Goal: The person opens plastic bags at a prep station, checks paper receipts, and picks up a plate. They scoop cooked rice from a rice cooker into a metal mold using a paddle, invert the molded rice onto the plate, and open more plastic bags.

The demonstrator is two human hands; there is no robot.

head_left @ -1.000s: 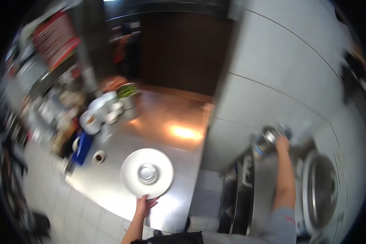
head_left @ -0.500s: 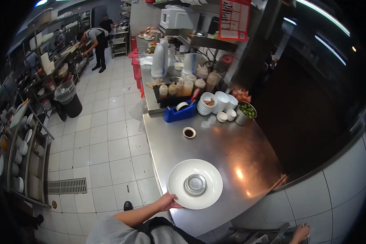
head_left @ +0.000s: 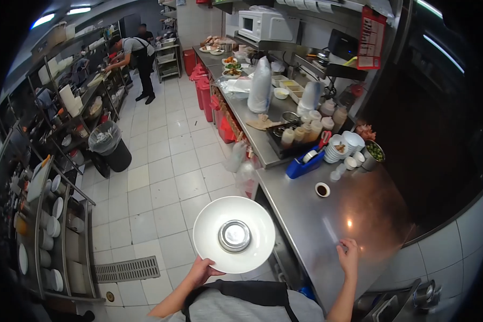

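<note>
My left hand (head_left: 203, 270) grips the near rim of a wide white plate (head_left: 206, 241), held over the floor beside the steel counter (head_left: 306, 209). A round metal mould (head_left: 234, 236) sits in the middle of the plate. Over the counter's near part is my right hand (head_left: 349, 248), its fingers curled together; what they hold, if anything, is too small to name. A small white bowl of dark sauce (head_left: 322, 189) stands on the counter, beyond my right hand.
A blue tape dispenser (head_left: 306, 163), stacked white bowls (head_left: 335, 149) and squeeze bottles (head_left: 314, 129) line the counter. Left are a dish rack (head_left: 64, 231) and a bin (head_left: 110, 145). A person (head_left: 139, 59) bends over a shelf at the back left. Tiled floor lies between.
The plate with the mould has moved left, off the counter, in my left hand. My right hand has come from the lower right to over the counter. The view has turned left.
</note>
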